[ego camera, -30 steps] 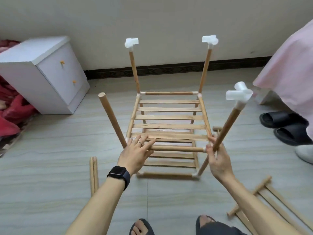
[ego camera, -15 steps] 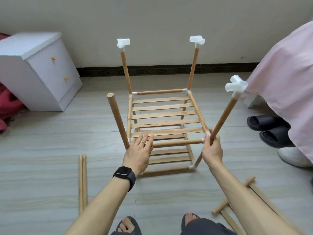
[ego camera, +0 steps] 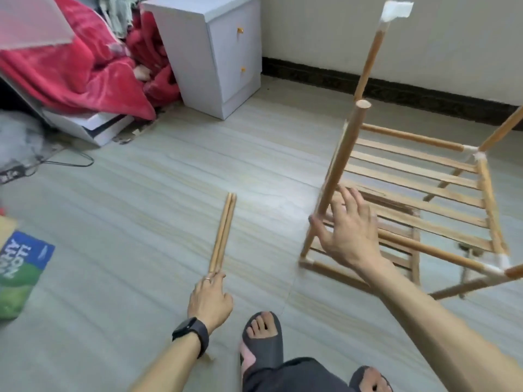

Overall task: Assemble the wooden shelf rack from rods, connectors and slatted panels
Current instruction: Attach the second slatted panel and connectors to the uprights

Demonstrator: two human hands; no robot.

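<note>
We moved our left hand (ego camera: 209,298) from the rack (ego camera: 418,190) to two flat rods (ego camera: 223,233) pointing away; grip unclear. Our right hand (ego camera: 348,230), fingers spread, touches a leaning rod (ego camera: 339,159).

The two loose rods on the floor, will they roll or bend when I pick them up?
Probably stiff: the rods lie straight, plain wood. Likely light, being thin. Round, so apt to roll on the smooth floor, and one could slip from the left hand.
</note>
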